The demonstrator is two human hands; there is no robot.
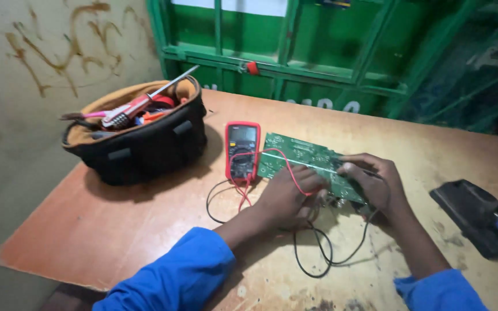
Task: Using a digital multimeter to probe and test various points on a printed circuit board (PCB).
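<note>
A green circuit board (309, 164) is seen lying flat near the middle of a worn wooden table (145, 230), with both hands set upon it. The left hand (286, 196) is rested on the near edge of the board, fingers curled down; a red test lead (286, 167) is passed over its knuckles, though whether a probe is pinched between the fingers cannot be told from this angle. The right hand (373, 181) is closed over the board's right end, the fingers bent around what appears to be a dark probe pressed to the surface. Both forearms are covered by blue sleeves (183, 276).

Just left of the board, touching its edge or nearly so, a red-cased multimeter (242, 151) is laid face up, its grey screen at the top and dial below. Black leads (318, 253) are looped across the table in front of the hands.

Further left, an open black tool bag (145, 144) with a tan lining is stood, filled with pliers and screwdrivers with red and pink handles. At the right edge a flat black object (471, 216) with a blue-tipped handle is placed. Behind the table a green metal frame (318, 57) is set, with a pale rectangular label at its top and a small red tag on a crossbar.
</note>
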